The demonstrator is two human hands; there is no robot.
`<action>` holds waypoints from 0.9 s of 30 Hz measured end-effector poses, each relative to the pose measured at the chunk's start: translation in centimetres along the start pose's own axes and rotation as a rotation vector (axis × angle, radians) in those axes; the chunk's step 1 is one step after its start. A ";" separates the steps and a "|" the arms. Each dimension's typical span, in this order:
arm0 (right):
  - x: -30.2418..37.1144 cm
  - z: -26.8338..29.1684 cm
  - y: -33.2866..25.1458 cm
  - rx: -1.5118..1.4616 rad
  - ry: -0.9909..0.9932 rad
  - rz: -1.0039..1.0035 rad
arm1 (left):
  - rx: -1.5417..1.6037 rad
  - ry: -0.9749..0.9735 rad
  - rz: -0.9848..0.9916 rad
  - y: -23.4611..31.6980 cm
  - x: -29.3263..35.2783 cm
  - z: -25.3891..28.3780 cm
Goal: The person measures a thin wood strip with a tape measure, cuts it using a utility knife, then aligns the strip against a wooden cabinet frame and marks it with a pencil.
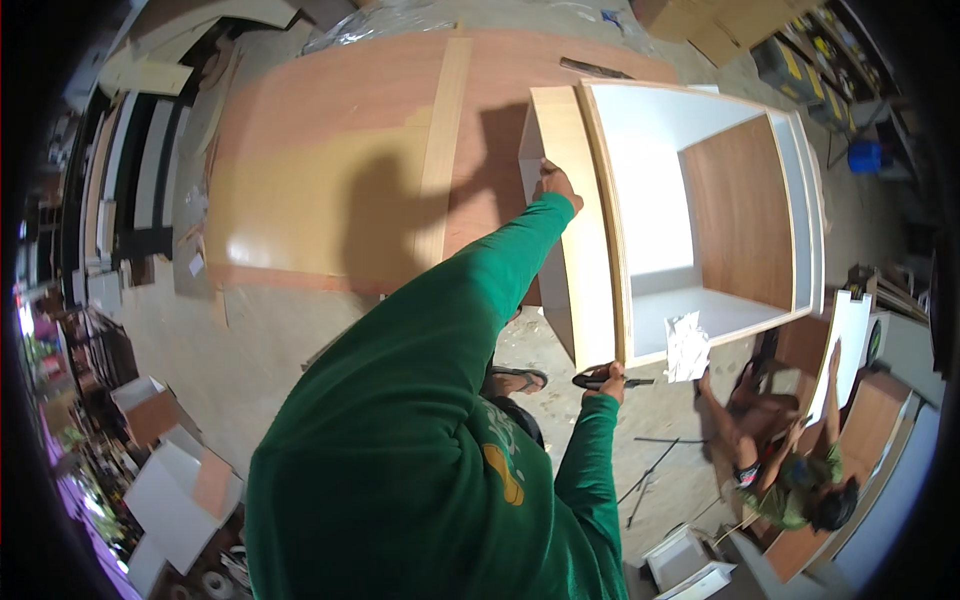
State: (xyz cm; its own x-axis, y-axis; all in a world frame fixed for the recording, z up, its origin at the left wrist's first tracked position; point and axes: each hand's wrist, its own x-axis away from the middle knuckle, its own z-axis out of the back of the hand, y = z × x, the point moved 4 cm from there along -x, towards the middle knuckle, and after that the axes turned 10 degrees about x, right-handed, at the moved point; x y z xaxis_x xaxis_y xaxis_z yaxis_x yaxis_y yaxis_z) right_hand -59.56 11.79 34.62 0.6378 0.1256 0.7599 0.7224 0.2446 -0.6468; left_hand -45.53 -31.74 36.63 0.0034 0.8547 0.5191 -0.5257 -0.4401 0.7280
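Note:
A cabinet box (600, 230) with white inner walls and a wood-toned back panel stands tilted before me on the right. Along its near left side runs a pale wood strip (590, 290). My left hand (560, 188) is closed at the strip's left edge, towards its far end. At the box's near corner, my right hand (606, 384) grips a black tool (590, 381) with a thin dark end sticking out to the right; its exact kind is unclear. Crumpled silvery sheet (687, 348) hangs on the box's near edge.
A broad plywood sheet (320, 190) with a long wood strip (443, 150) lies beyond my left arm. At lower right another person (800, 490) sits holding a white panel (840, 350). A tripod-like stand (650, 480) and a small white drawer (685, 565) are nearby.

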 end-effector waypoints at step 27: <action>6.2 20.7 -7.4 0.491 0.230 -0.214 | 0.535 0.308 -0.246 -2.9 7.4 -3.3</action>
State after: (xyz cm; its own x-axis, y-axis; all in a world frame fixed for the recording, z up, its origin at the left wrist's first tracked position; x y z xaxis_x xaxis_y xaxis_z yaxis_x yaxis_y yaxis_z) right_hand -66.50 30.68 45.45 0.5727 -0.1745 0.8010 0.6682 0.6654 -0.3328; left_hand -46.81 -23.21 36.86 -0.2153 0.9525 0.2154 -0.0458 -0.2302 0.9721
